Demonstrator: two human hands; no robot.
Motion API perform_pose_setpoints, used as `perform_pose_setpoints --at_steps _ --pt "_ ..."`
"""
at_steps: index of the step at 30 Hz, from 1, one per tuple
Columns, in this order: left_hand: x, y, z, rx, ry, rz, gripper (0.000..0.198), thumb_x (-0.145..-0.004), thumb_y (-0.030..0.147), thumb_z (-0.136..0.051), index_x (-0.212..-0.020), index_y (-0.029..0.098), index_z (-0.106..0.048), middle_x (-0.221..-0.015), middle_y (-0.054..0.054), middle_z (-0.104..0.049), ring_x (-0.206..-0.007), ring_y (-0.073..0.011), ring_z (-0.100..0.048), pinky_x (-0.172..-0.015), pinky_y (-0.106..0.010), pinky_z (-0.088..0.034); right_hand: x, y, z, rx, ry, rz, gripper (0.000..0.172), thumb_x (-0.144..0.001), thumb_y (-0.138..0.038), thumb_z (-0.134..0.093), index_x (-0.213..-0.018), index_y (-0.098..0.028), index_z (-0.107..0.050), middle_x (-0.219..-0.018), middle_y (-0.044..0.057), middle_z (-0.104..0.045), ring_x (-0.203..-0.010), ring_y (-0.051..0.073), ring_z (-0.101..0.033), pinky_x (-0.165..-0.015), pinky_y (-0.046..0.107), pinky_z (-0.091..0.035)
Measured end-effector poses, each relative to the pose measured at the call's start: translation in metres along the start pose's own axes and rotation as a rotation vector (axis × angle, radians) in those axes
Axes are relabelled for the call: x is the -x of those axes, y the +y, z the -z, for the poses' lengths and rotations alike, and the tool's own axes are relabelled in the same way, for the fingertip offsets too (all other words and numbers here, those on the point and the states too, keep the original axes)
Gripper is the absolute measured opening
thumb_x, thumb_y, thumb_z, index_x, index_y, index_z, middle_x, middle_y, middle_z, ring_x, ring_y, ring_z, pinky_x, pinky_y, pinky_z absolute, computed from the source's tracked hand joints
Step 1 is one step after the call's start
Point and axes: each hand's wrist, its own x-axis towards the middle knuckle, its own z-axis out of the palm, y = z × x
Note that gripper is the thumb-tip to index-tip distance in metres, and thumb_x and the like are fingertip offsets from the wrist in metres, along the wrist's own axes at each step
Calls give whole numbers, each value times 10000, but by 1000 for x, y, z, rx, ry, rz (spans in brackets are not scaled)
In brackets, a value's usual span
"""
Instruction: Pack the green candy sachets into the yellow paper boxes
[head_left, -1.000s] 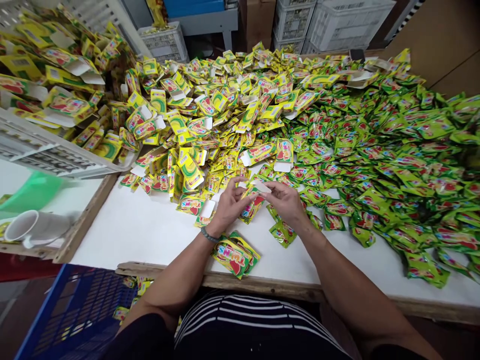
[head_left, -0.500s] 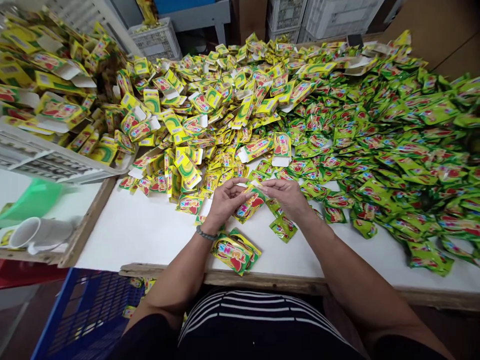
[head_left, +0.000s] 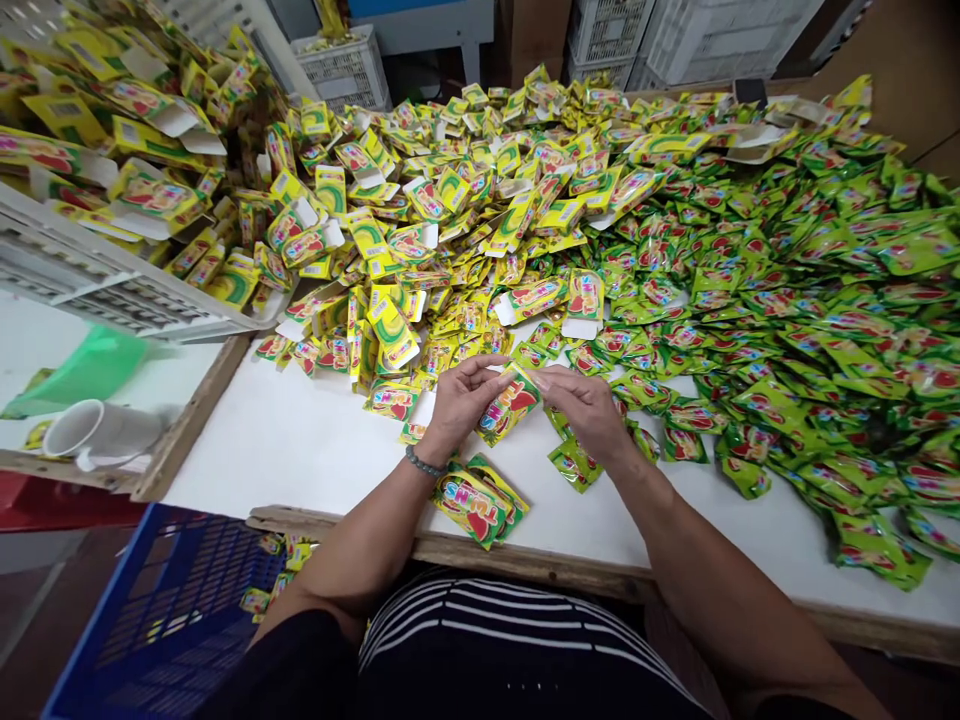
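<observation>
Watching from afar — the left hand [head_left: 459, 410] pinches the small, flat yellow-and-green cardboard carton [head_left: 506, 412] above the white tabletop [head_left: 262, 450]; the right hand [head_left: 589, 410] has its fingertips at the carton's upper end, apparently nipping it. To do this well, I'd keep the left pinch light and press the end evenly, lest the card crumple.

Containers: white slatted plastic crate [head_left: 105, 275], heaped with yellow printed cartons [head_left: 154, 195], some flaps open; white mug [head_left: 112, 432] — contents I can't see; blue plastic lattice basket [head_left: 124, 600], several small yellow-green packs [head_left: 256, 600] inside.
</observation>
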Motion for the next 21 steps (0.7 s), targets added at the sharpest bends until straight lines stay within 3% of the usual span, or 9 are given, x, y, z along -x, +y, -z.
perform_pose_setpoints --at_steps 4,8,13,16,18,21 --pt "1 2 2 5 54 -3 506 -610 386 -833 -1018 151 -648 -632 35 -662 -538 -77 -580 -549 -200 -450 7 -1 -12 17 62 33 294 -872 -423 -569 -1061 -276 -738 -1055 48 -714 -1012 212 -641 -921 388 -502" --pt "2 7 0 -16 -22 39 545 -601 386 -837 -1042 148 -623 -675 23 -679 -544 -71 -569 -530 -190 -421 8 -1 -16 120 109 71 315 -918 -433 -493 -1066 -288 -730 -1091 48 -718 -1089 229 -616 -998 432 -458" --pt "2 10 -1 -22 -57 28 619 -603 383 -837 -1113 153 -573 -634 46 -656 -466 -42 -485 -477 -172 -354 6 -2 -18 258 69 192 374 -919 -445 -481 -1176 -264 -684 -1133 76 -711 -1107 245 -599 -1010 454 -440" --pt "5 19 1 -52 -52 37 609 -623 412 -822 -1111 164 -554 -613 53 -633 -437 -42 -457 -455 -177 -327 4 0 -11 250 9 163 388 -930 -461 -447 -1167 -265 -684 -1160 67 -703 -1122 238 -597 -1015 444 -440" --pt "10 31 3 -134 -131 44 552 -655 423 -801 -1086 171 -565 -597 50 -617 -425 -45 -440 -441 -182 -303 1 3 -1 185 61 82 410 -941 -477 -411 -1168 -259 -675 -1173 63 -698 -1094 227 -619 -983 423 -468" --pt "25 49 9 -383 -469 89 436 -714 396 -761 -1062 182 -609 -627 9 -644 -464 -77 -487 -455 -206 -329 -4 7 18 147 269 -38 444 -935 -490 -407 -1164 -209 -663 -1074 85 -725 -936 218 -670 -859 385 -521"
